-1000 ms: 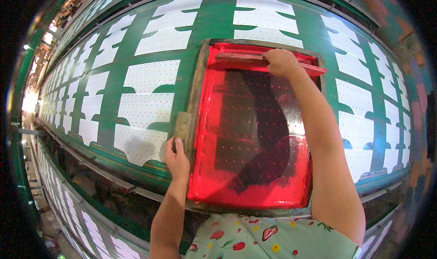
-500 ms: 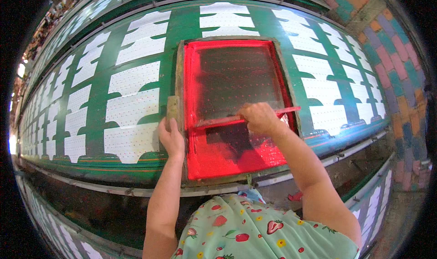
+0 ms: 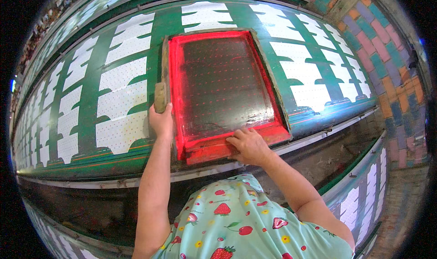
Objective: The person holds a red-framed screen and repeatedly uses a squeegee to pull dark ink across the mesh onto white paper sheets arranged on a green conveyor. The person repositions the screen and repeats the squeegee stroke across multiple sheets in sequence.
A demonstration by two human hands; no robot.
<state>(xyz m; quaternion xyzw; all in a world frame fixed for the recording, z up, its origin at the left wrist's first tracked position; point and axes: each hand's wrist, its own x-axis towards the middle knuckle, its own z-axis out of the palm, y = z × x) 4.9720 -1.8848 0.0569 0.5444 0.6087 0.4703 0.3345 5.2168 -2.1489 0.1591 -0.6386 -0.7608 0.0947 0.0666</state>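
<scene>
A screen printing frame (image 3: 165, 67) lies on the long green table, its mesh (image 3: 223, 81) dark with rows of small dots and its inner border smeared with red ink. My left hand (image 3: 161, 121) is closed around the wooden handle (image 3: 160, 97) on the frame's left side. At the near end of the frame, my right hand (image 3: 249, 146) grips a red-stained squeegee (image 3: 207, 152) from above, fingers bent over its bar. The squeegee lies across the near border, slightly slanted. Its blade edge is hidden.
White cut fabric pieces (image 3: 123, 131) with small dots lie in rows on the green table (image 3: 161, 17), left, right and beyond the frame. A metal rail (image 3: 114, 184) runs along the near edge. Another table with white pieces (image 3: 350, 204) stands behind at right, beside coloured paving (image 3: 378, 54).
My right hand has drawn the squeegee toward me to the near end of the frame, leaving the dark mesh uncovered. My left hand stays on the handle. The whole view has shifted slightly.
</scene>
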